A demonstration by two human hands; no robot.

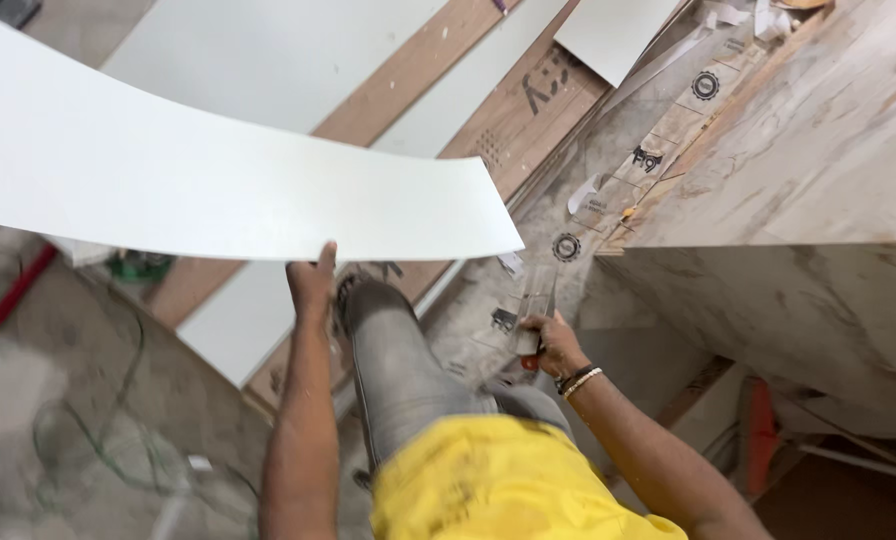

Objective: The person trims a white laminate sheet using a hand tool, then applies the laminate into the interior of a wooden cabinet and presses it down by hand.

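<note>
I stand on a dusty grey concrete floor (58,400) in a workshop, with a marble-patterned cabinet (818,190) as my landmark on the right. Left of the cabinet, flat brown boards and pale sheets (268,50) lie on the floor; I count about three white sheets down there, though edges run out of view. One long white laminate strip (198,180) bends in the air well left of the cabinet, and my left hand (311,280) grips its lower edge, thumb up against it. My right hand (551,345) is closed on a strip of clear printed film (608,190) that runs up along the cabinet's foot. A green cable (118,440) loops on the floor far left. My left foot (363,300) shows below the strip; the other is hidden.
</note>
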